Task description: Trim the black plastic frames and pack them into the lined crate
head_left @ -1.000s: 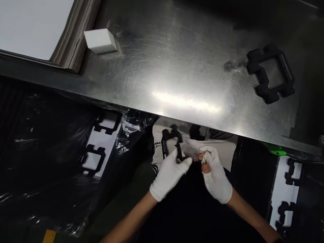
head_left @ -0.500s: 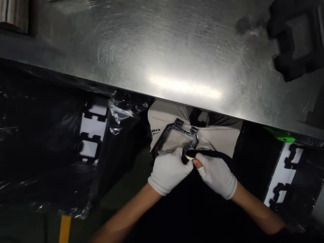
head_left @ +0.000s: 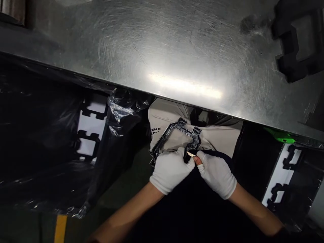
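A dark, open-centred frame part (head_left: pixel 165 134) is tilted above my lap, below the metal table's front edge. My left hand (head_left: pixel 172 170), in a white glove, is closed round the part's near side. Wearing a white glove with a bare thumb tip, my right hand (head_left: pixel 216 173) pinches a small pale blade (head_left: pixel 191 154). The blade's tip lies at the part's near right corner, close to my left fingers. Most of what my right fingers hold is hidden.
A scratched metal table (head_left: pixel 121 44) spans the top, with a black frame (head_left: pixel 291 50) at its right. Black plastic-lined containers (head_left: pixel 30 135) with similar frames flank my lap. A green object (head_left: pixel 283 135) lies at the right container's edge.
The dark frame part has turned slightly and shifted a little to the right with my left hand. The blade now points more up and left. My right hand has barely moved.
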Demonstrator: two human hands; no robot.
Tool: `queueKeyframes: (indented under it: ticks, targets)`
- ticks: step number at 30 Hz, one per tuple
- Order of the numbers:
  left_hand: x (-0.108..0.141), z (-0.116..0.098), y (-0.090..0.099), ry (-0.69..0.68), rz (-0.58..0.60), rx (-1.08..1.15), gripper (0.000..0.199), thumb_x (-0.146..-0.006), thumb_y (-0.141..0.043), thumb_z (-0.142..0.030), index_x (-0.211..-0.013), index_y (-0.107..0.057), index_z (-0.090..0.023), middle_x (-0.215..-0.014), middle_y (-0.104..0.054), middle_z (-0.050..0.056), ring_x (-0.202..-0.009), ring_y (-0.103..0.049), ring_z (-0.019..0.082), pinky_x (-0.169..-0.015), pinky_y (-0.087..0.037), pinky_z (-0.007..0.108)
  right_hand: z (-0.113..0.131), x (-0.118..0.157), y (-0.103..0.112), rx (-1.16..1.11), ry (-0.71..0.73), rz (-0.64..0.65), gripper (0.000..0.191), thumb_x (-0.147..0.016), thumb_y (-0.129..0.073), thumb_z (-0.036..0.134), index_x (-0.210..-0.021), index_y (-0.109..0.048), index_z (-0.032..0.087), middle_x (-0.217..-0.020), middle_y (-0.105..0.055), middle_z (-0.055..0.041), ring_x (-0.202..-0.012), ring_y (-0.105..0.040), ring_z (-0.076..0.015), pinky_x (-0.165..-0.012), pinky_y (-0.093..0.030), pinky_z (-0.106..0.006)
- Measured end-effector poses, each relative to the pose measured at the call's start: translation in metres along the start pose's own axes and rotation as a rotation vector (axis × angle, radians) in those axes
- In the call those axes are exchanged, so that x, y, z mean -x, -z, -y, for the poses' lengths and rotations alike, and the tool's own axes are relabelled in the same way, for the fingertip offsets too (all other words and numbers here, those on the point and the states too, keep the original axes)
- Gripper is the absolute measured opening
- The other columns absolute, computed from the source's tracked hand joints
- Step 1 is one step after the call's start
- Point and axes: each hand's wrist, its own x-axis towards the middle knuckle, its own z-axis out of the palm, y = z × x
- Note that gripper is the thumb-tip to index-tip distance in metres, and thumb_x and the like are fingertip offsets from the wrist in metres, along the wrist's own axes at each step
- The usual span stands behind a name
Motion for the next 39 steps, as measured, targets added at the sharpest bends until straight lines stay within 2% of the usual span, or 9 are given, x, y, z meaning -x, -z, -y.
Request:
queueKeyframes:
  ticks: [6, 9, 15, 25, 33, 39]
  targets:
    - [-0.001, 0.000, -0.002, 0.002, -0.053, 0.025, 0.043, -0.100, -0.056, -0.054, -0.096, -0.075, -0.015, -0.075, -0.077, 0.011, -0.074, -0.078, 0.033, -0.069, -0.051, 0.040, -0.007, 0.003, -0.001, -0.077, 0.047, -0.005, 0.046, -0.123, -0.031, 0.049, -0.101, -0.062, 0.022, -0.080, -0.069, -0.0014, -0.066, -0.065, -0.0176, -0.059, -0.032, -0.031]
    - [-0.001, 0.002, -0.004, -0.019, -0.079, 0.017, 0.041, -0.100, -0.055, -0.052, -0.096, -0.075, -0.017, -0.077, -0.078, 0.009, -0.073, -0.078, 0.032, -0.069, -0.051, 0.040, -0.008, 0.003, 0.002, -0.078, 0.048, 0.018, 0.044, -0.123, -0.033, 0.047, -0.105, -0.064, 0.022, -0.084, -0.072, -0.0024, -0.071, -0.067, -0.0189, -0.062, -0.034, -0.032]
    - [-0.002, 0.002, 0.001, -0.025, -0.024, 0.012, 0.044, -0.101, -0.056, -0.057, -0.095, -0.073, -0.017, -0.074, -0.077, 0.009, -0.071, -0.077, 0.032, -0.069, -0.049, 0.041, -0.001, 0.001, 0.010, -0.021, 0.027, 0.071, 0.035, -0.122, -0.040, 0.042, -0.116, -0.067, 0.021, -0.094, -0.076, -0.0031, -0.078, -0.071, -0.0202, -0.065, -0.037, -0.033]
    - [-0.003, -0.002, -0.003, -0.018, -0.052, -0.041, 0.043, -0.098, -0.056, -0.057, -0.088, -0.071, -0.018, -0.069, -0.073, 0.009, -0.069, -0.077, 0.032, -0.067, -0.050, 0.041, 0.001, 0.003, 0.007, -0.056, -0.027, 0.060, 0.040, -0.123, -0.037, 0.044, -0.108, -0.065, 0.022, -0.087, -0.074, -0.0019, -0.073, -0.069, -0.0184, -0.061, -0.033, -0.031]
    - [-0.003, -0.006, 0.004, 0.050, 0.043, -0.032, 0.047, -0.099, -0.056, -0.058, -0.094, -0.076, -0.016, -0.076, -0.079, 0.011, -0.075, -0.079, 0.032, -0.071, -0.052, 0.040, 0.004, 0.003, 0.001, -0.101, -0.038, 0.014, 0.039, -0.122, -0.039, 0.044, -0.107, -0.066, 0.021, -0.087, -0.075, -0.0023, -0.072, -0.069, -0.0183, -0.060, -0.031, -0.032]
    - [-0.003, -0.006, 0.004, 0.036, 0.022, -0.042, 0.050, -0.101, -0.052, -0.057, -0.089, -0.075, -0.014, -0.076, -0.079, 0.015, -0.073, -0.078, 0.035, -0.069, -0.049, 0.042, 0.003, 0.003, -0.002, -0.096, -0.048, -0.005, 0.040, -0.122, -0.039, 0.045, -0.104, -0.065, 0.022, -0.085, -0.074, -0.0011, -0.069, -0.067, -0.0171, -0.059, -0.029, -0.033]
